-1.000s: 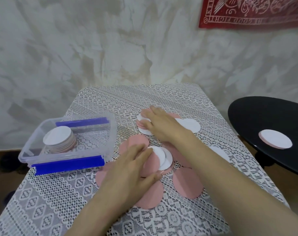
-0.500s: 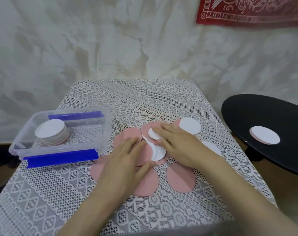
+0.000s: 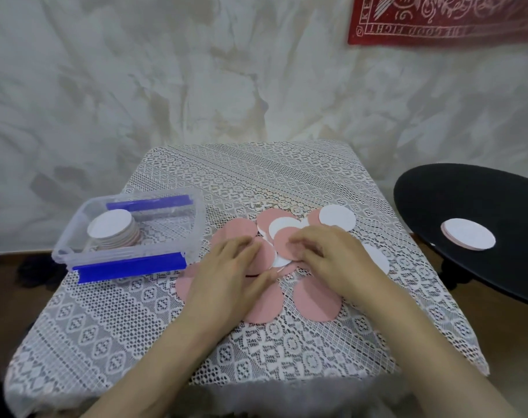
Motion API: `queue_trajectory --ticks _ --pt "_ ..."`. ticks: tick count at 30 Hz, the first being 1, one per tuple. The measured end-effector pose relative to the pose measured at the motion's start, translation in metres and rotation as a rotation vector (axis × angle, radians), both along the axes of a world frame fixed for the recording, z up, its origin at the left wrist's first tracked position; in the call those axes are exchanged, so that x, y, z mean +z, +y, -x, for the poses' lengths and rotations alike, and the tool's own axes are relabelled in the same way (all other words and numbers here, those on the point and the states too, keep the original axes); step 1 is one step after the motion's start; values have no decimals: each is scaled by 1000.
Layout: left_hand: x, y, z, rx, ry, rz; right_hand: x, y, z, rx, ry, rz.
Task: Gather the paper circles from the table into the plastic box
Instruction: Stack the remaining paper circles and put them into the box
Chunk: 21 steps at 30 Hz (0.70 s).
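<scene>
Several pink and white paper circles (image 3: 282, 242) lie overlapped in the middle of the lace-covered table (image 3: 256, 176). My left hand (image 3: 229, 279) lies flat on the left part of the pile, fingers straight. My right hand (image 3: 329, 257) presses on the right part, its fingertips on a pink circle. A white circle (image 3: 338, 218) sits at the far right of the pile and a pink one (image 3: 317, 300) lies nearer me. The clear plastic box (image 3: 75, 236) with blue clips stands at the left and holds a stack of circles (image 3: 113, 233).
A round black side table (image 3: 455, 191) stands to the right with a small stack of circles (image 3: 469, 238) on it. A pale wall is behind, with a red cloth (image 3: 443, 19) hanging at the upper right.
My right hand has drawn back from the far circles toward the pile, dragging circles with it. The pile is tighter. My left hand has stayed flat on the pile.
</scene>
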<state>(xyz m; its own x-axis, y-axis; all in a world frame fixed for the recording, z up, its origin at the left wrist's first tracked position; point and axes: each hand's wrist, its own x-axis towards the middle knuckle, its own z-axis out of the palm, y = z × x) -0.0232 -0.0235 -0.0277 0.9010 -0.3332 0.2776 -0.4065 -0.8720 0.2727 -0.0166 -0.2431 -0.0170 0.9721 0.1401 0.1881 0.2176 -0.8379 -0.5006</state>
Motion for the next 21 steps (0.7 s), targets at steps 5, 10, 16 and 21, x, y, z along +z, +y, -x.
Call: queue_trajectory --ticks 5,10,16,21 --pt "0 8 10 21 -13 -32 6 0 -3 -77 75 141" --pt "-7 10 12 25 -9 20 6 4 -5 -131 128 133" --pt "-4 19 -1 -27 33 141 5 8 -15 -199 67 -58" --pt "-1 19 -3 -33 40 207 5 3 -13 -126 134 -412"
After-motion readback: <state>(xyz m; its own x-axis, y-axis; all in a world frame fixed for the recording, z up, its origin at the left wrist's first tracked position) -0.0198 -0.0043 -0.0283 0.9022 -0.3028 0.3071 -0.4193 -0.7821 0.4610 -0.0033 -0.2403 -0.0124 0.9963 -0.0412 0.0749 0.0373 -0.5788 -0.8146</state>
